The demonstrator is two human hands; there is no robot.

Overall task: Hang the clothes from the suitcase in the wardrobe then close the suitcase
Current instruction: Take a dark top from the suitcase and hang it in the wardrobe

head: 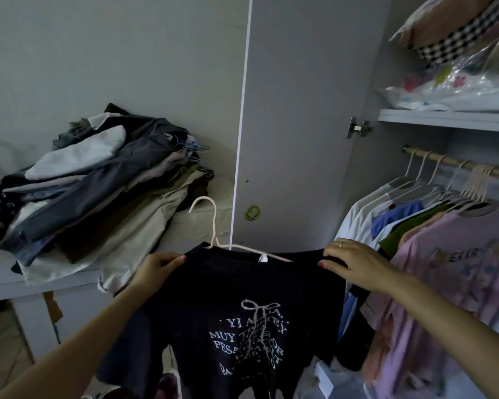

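A person holds a black short-sleeved T-shirt with pale printed lettering on a thin pale pink wire hanger before an open wardrobe. The left hand pinches the shirt's left shoulder; the right hand has its grip closed on the right shoulder. To hang it well, seat both shoulders evenly, then lift the hook onto the wooden rail, up and right of both hands.

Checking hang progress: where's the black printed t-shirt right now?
Head view, bottom centre: the black printed t-shirt sits on a white hanger, both hands pinching its shoulders, in front of the open wardrobe door, not yet on the rail.
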